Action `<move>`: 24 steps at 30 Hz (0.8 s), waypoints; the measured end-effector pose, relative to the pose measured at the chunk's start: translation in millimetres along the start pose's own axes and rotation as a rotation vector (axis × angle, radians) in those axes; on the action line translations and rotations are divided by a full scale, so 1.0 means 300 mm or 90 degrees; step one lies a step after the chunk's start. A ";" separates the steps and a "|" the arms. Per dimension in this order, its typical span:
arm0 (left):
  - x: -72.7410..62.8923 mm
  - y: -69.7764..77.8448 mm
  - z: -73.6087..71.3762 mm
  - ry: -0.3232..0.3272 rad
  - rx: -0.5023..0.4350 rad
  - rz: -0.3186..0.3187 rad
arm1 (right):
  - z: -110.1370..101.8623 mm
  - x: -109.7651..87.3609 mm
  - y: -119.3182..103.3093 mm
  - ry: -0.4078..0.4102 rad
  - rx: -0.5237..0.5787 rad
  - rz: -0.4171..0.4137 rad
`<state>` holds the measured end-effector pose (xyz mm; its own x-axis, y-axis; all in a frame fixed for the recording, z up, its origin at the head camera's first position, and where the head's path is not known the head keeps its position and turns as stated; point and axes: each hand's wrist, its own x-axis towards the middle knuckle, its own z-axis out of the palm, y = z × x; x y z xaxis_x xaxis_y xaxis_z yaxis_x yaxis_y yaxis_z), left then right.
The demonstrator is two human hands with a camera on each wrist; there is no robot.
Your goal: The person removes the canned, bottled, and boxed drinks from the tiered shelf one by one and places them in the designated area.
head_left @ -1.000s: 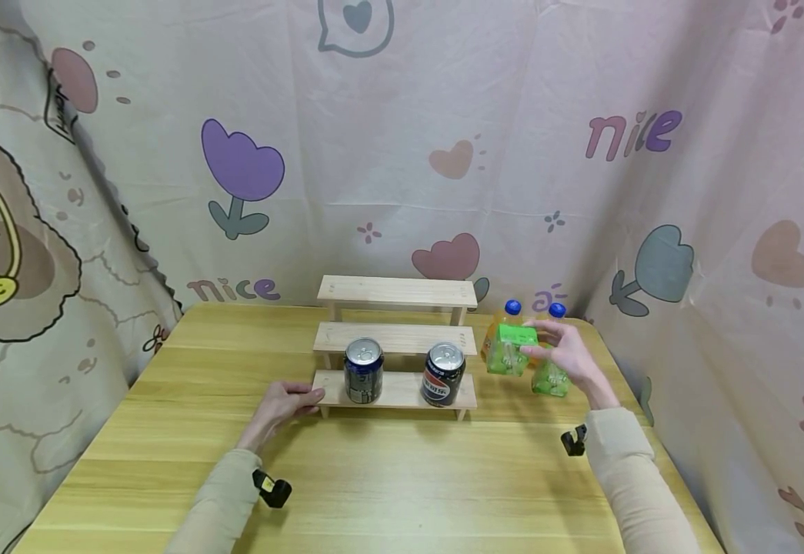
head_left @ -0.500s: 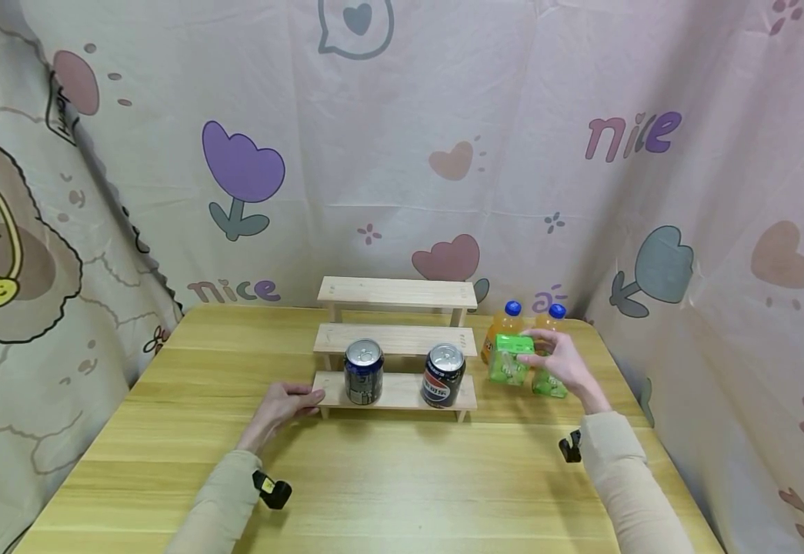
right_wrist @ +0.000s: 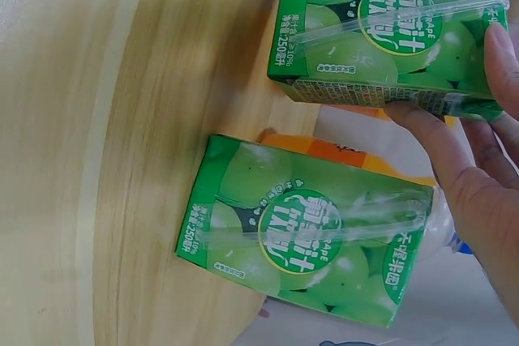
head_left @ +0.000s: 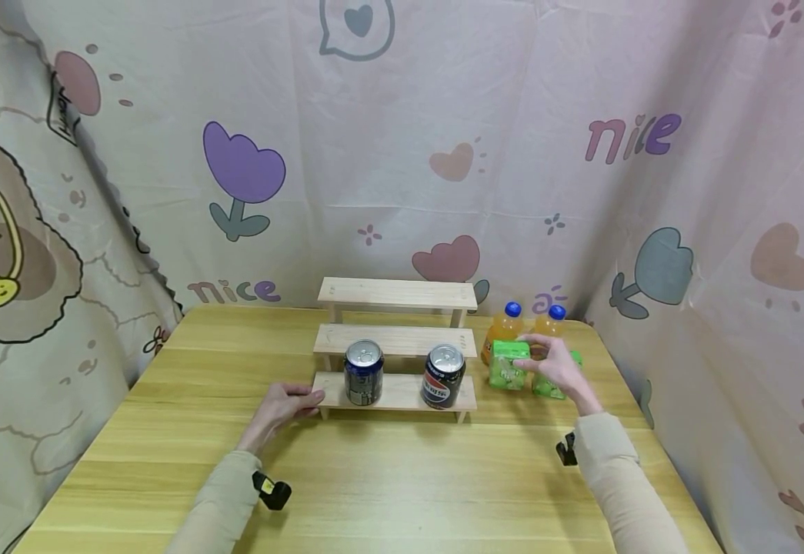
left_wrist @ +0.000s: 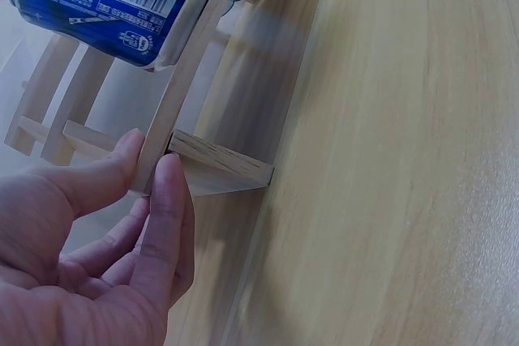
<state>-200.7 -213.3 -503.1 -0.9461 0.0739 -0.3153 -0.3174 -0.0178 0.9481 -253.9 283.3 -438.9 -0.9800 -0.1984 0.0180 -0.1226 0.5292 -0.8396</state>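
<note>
My left hand (head_left: 282, 409) pinches the left end of the lowest step of a three-tier wooden rack (head_left: 398, 391). In the left wrist view, the thumb lies on top of the board and fingers are beneath it. A dark blue soda can (head_left: 363, 374) and a black Pepsi can (head_left: 442, 375) stand on that step. To the right of the rack, my right hand (head_left: 559, 366) holds a green grape juice carton (right_wrist: 389, 26) upright near its top, between thumb and fingers. A second identical juice carton (right_wrist: 304, 228) stands just right of it, partly behind the hand in the head view.
Two orange drink bottles with blue caps, a left bottle (head_left: 502, 331) and a right bottle (head_left: 549, 326), stand behind the cartons. The wooden table (head_left: 402, 477) runs back to a patterned curtain (head_left: 374, 138), which also hangs along both sides.
My right hand has lowered the juice carton toward the table and shifted slightly left, showing more of the second carton. The left hand and the rack have stayed put.
</note>
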 end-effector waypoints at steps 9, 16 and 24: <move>-0.001 0.004 0.003 0.008 -0.004 -0.001 | 0.009 0.014 0.019 0.009 -0.035 -0.003; -0.001 0.003 0.002 0.005 0.004 0.001 | 0.020 0.014 0.024 0.011 -0.047 -0.009; -0.001 -0.002 0.007 0.008 0.013 -0.001 | 0.024 0.009 0.015 0.001 -0.057 -0.015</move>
<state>-200.2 -211.3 -503.5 -0.9466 0.0614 -0.3166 -0.3170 0.0032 0.9484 -255.8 279.2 -446.7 -0.9770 -0.2101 0.0377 -0.1585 0.5956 -0.7875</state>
